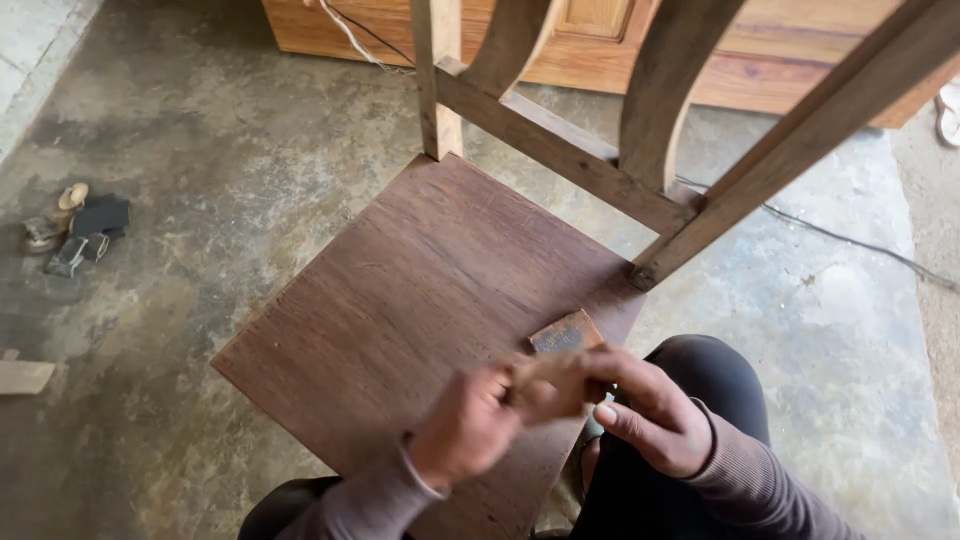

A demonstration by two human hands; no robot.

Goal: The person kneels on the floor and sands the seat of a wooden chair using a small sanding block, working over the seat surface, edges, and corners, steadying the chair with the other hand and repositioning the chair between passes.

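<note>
A wooden chair stands in front of me, its dark brown seat (420, 290) bare and its lighter backrest (560, 150) rising at the top right. Over the seat's near right corner, my left hand (465, 425) and my right hand (650, 410) both hold a small worn brown sheet of sandpaper (565, 340). The left hand is blurred. The fingers of both hands pinch the sheet's lower part, and its upper corner sticks up free above them. My knees in dark trousers are on either side of the seat's front corner.
The floor is stained grey concrete (220, 150). A small pile of dark scraps and sandals (75, 230) lies at the left, and a wood offcut (22, 376) at the left edge. A wooden cabinet (760, 60) stands behind the chair. A thin cable (850, 240) runs across the floor at right.
</note>
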